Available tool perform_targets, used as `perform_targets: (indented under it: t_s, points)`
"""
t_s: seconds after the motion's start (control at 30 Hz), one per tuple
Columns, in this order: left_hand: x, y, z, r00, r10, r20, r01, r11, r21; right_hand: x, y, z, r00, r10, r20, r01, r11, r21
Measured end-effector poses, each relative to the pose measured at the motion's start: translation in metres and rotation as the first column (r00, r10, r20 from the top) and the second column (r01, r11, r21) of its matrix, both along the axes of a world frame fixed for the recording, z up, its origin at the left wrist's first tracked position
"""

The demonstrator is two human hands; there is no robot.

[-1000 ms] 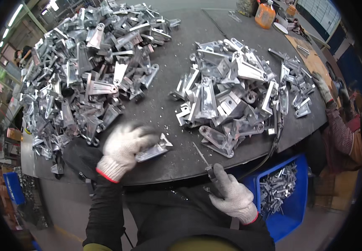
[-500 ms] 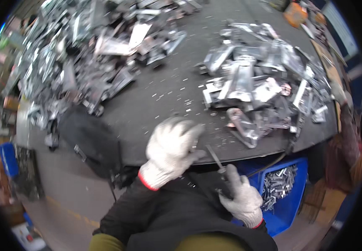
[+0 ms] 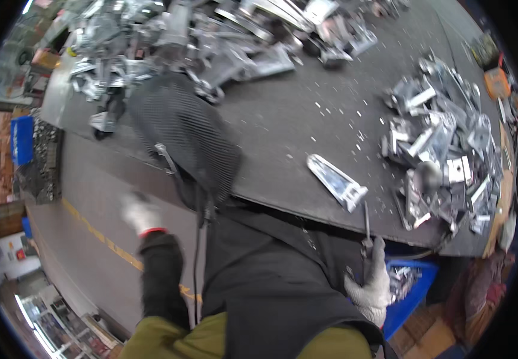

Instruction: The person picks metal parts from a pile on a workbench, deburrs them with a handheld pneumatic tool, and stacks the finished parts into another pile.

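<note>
Loose metal bracket [image 3: 337,183] on table [image 3: 271,140], 11 o'clock from right hand [image 3: 371,286], the nearer hand.
Blue bin [image 3: 427,280], 3 o'clock from right hand, containing small metal pieces [image 3: 400,280]; bracket, long axis 10-to-4; left hand [image 3: 142,214], blurred, opening and contents undeterminable; right hand, curled round slim-bladed tool [image 3: 366,242].

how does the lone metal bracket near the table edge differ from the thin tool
The metal bracket is broad and tapers toward one end, while the thin tool has a slim shaft. The metal bracket lies on the table, but the thin tool is held in the right grip. The metal bracket is bright silver; the thin tool's shaft looks duller grey. Both look metallic.
</note>
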State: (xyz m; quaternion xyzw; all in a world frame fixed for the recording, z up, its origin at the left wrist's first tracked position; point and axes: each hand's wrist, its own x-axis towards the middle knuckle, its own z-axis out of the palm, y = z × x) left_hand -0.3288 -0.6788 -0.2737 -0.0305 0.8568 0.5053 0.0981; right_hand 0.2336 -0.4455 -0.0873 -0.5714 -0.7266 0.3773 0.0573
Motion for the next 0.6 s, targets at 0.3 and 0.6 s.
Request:
perform_targets:
  t_s: [0.3,0.6]
  points:
    - [0.096,0.089,-0.208,0.857,-0.333,0.393,0.296,0.943,0.155,0.006,0.001,-0.025,0.984,-0.142,-0.110,0.130,0.985,-0.111]
    - [0.082,0.069,-0.153,0.742,0.027,0.670,-0.423,0.794,0.437,-0.006,0.002,-0.021,0.980,-0.080,-0.180,0.078,0.997,-0.017]
